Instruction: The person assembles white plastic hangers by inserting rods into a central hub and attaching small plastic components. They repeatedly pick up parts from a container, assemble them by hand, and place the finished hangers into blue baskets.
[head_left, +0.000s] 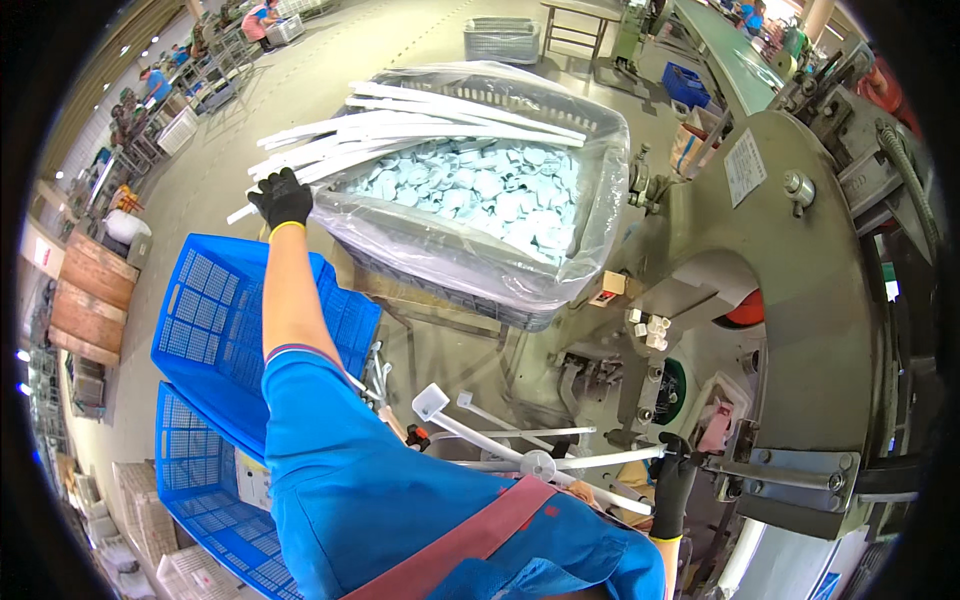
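Note:
My left hand, in a black glove, reaches out to the left ends of several long white bars. Its fingers curl over one bar, whose end sticks out beyond the glove. The bars lie across a plastic-lined crate filled with small pale blue-white pieces. Low on the right, my right hand, also black-gloved, is closed at the end of a white tube beside the machine; its fingertips are partly hidden. More white tubes with flat end plates lie in front of my body.
Blue plastic baskets stand at my left. A large grey-green machine fills the right side, with small white blocks on it. Further off are a grey crate, a table, a green conveyor and people at work.

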